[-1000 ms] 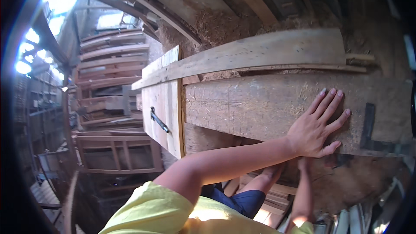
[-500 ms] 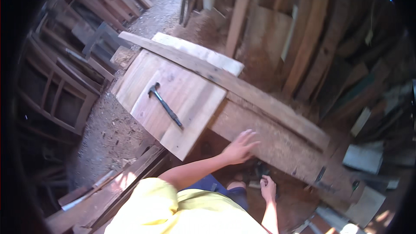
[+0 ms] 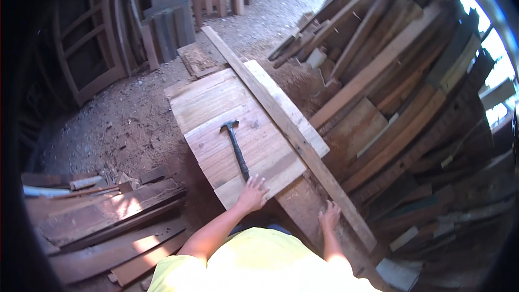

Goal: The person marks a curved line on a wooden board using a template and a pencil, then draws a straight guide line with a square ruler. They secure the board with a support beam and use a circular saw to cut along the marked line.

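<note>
A claw hammer (image 3: 235, 151) with a dark handle lies on a pale panel of joined wooden boards (image 3: 211, 111). My left hand (image 3: 252, 193) is over the panel's near edge, fingers apart, right beside the handle's end; I cannot tell if it touches the handle. Along the panel's right side runs a long narrow plank (image 3: 294, 135), reaching toward me over the workbench (image 3: 303, 203). By this plank's near part is my right hand (image 3: 329, 217), its fingers apart and holding nothing that I can see. Whether it touches the plank or the bench is unclear.
Another pale board (image 3: 289, 105) sticks out on the plank's far side. Stacked lumber (image 3: 400, 124) leans at the right. More boards (image 3: 108, 211) lie piled at the lower left. A wooden frame (image 3: 89, 48) stands at the far left, beyond the gravelly floor (image 3: 116, 121).
The view has turned. My left hand has gone from above the bench to the panel beside the hammer handle. My right hand has come up from low near my body to the plank.
</note>
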`<move>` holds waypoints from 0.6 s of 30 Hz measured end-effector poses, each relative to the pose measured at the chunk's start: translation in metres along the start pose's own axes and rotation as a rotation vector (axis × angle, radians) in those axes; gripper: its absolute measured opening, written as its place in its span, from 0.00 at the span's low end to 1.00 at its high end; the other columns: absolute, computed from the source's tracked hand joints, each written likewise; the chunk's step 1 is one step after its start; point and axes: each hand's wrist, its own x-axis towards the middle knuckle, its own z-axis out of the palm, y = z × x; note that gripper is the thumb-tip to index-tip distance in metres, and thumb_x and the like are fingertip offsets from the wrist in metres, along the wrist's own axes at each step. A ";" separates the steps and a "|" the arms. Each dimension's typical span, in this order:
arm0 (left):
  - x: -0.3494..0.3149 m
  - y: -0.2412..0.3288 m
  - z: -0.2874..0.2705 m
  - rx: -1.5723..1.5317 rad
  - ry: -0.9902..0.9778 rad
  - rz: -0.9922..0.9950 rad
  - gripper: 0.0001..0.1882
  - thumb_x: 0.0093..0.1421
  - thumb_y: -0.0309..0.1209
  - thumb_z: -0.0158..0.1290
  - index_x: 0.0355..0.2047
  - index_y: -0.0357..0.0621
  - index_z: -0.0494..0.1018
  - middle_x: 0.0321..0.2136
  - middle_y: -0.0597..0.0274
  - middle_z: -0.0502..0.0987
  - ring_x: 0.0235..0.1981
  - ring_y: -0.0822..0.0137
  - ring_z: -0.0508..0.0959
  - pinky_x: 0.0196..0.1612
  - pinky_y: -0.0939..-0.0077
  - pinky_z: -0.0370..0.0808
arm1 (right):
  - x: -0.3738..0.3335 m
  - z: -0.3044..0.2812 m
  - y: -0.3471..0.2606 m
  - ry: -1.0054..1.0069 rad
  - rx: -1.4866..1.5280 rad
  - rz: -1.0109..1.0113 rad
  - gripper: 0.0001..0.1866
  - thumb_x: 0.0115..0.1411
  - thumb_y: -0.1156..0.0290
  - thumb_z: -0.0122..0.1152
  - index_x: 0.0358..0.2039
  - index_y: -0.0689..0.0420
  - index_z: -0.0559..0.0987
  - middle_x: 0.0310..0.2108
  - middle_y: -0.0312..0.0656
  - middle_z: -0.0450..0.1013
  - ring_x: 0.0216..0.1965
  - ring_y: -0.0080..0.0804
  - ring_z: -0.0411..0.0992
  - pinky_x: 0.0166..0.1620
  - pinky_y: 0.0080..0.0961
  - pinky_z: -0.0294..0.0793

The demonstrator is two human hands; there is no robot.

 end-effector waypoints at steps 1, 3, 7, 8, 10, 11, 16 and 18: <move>0.007 0.008 0.007 -0.016 0.025 0.013 0.34 0.66 0.49 0.54 0.72 0.61 0.69 0.78 0.46 0.56 0.80 0.38 0.48 0.80 0.39 0.44 | 0.015 -0.004 0.013 0.016 -0.078 0.018 0.45 0.51 0.68 0.79 0.70 0.48 0.69 0.71 0.50 0.63 0.71 0.54 0.60 0.72 0.52 0.63; 0.012 0.000 0.033 0.110 0.012 -0.039 0.36 0.67 0.48 0.54 0.75 0.60 0.64 0.79 0.41 0.52 0.80 0.38 0.46 0.80 0.40 0.44 | 0.036 0.004 0.014 0.028 -0.187 0.027 0.54 0.50 0.67 0.81 0.76 0.45 0.62 0.74 0.52 0.59 0.73 0.56 0.58 0.74 0.52 0.61; 0.056 0.037 0.036 -0.187 -0.011 -0.223 0.42 0.69 0.46 0.52 0.80 0.61 0.51 0.80 0.38 0.42 0.81 0.37 0.40 0.80 0.38 0.41 | 0.072 0.003 0.071 -0.210 -0.283 0.042 0.66 0.47 0.67 0.82 0.81 0.41 0.48 0.78 0.54 0.50 0.77 0.56 0.52 0.76 0.51 0.54; 0.066 0.050 0.031 -0.189 -0.115 -0.282 0.46 0.70 0.50 0.52 0.82 0.63 0.43 0.81 0.40 0.33 0.81 0.38 0.33 0.79 0.34 0.35 | 0.072 0.003 0.087 -0.265 -0.300 0.041 0.67 0.47 0.68 0.82 0.81 0.41 0.47 0.78 0.55 0.50 0.77 0.57 0.51 0.77 0.51 0.54; 0.092 0.060 0.029 -0.248 -0.082 -0.322 0.47 0.70 0.54 0.52 0.82 0.65 0.42 0.81 0.41 0.30 0.81 0.39 0.29 0.77 0.29 0.29 | 0.094 0.005 0.112 -0.203 -0.309 -0.109 0.64 0.49 0.70 0.79 0.81 0.38 0.48 0.77 0.56 0.52 0.76 0.57 0.54 0.75 0.53 0.56; 0.100 0.063 0.031 -0.270 -0.076 -0.336 0.48 0.70 0.55 0.52 0.82 0.66 0.41 0.81 0.41 0.28 0.81 0.40 0.27 0.76 0.26 0.27 | 0.101 0.009 0.118 -0.176 -0.308 -0.174 0.63 0.51 0.71 0.78 0.81 0.36 0.49 0.77 0.57 0.52 0.75 0.58 0.55 0.75 0.54 0.57; 0.112 0.085 0.040 -0.264 -0.085 -0.579 0.46 0.70 0.58 0.51 0.81 0.80 0.40 0.81 0.44 0.21 0.79 0.36 0.19 0.69 0.14 0.21 | 0.104 -0.006 0.098 -0.217 -0.358 -0.203 0.59 0.54 0.70 0.74 0.81 0.33 0.51 0.67 0.55 0.63 0.63 0.56 0.66 0.66 0.52 0.66; 0.115 0.079 0.038 -0.261 -0.101 -0.639 0.44 0.71 0.58 0.50 0.80 0.84 0.40 0.80 0.43 0.20 0.79 0.33 0.18 0.67 0.10 0.20 | 0.094 -0.028 0.083 -0.246 -0.342 -0.243 0.59 0.52 0.70 0.76 0.80 0.33 0.54 0.64 0.54 0.66 0.61 0.56 0.67 0.64 0.52 0.67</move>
